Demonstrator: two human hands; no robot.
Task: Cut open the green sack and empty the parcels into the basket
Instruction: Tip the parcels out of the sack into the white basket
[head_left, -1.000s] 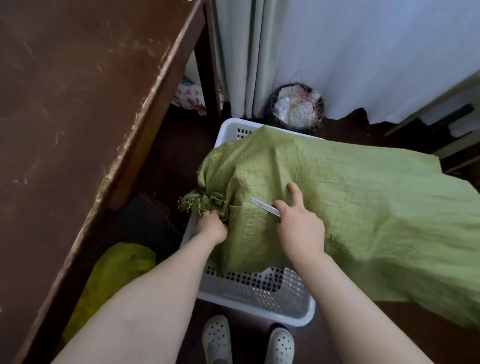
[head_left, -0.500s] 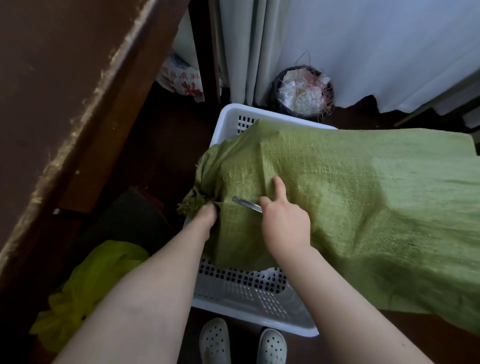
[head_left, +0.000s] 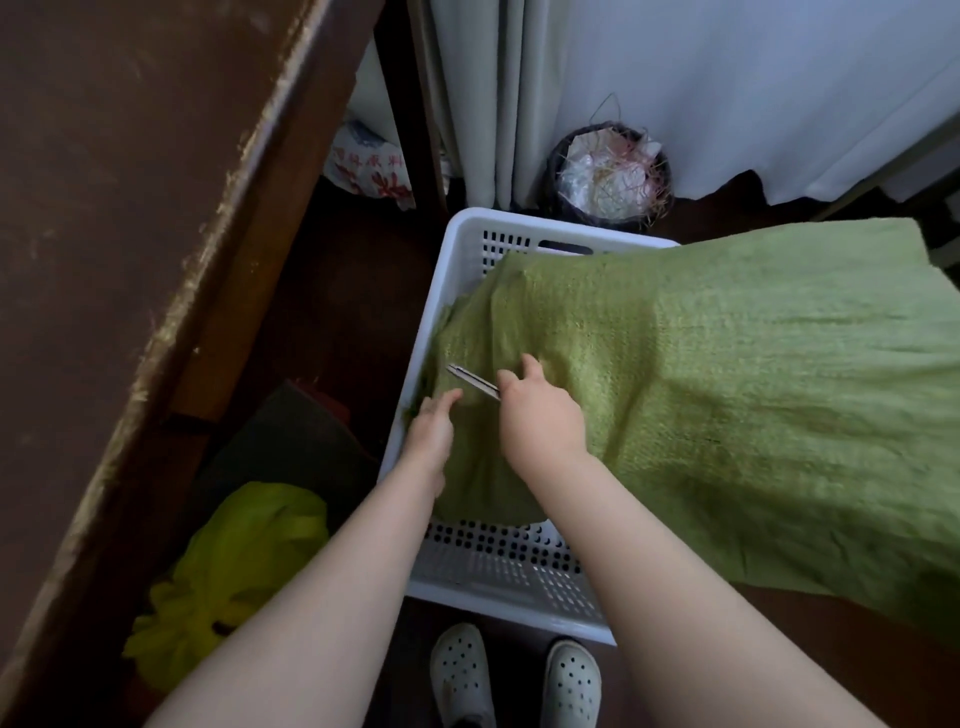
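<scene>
Green sack (head_left: 727, 389): laid across the white basket (head_left: 498, 569), left end sunk inside it, the rest draped off to the right. Right hand (head_left: 540, 418): curled round a slim metal blade (head_left: 472, 381), which is pointed up-left over the sack. Left hand (head_left: 434, 428): blurred, fingers stretched out, nothing gripped, set against the sack by the basket's left rim. Brown table (head_left: 130, 260) at left; full bin (head_left: 610, 176) behind the basket.

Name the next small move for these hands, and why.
Probably the left hand should grip the end of the green sack taut. Its fingers lie straight against the cloth, the right hand holds the metal blade pointed there, and the sack, draped over the white basket, shows no cut.
</scene>
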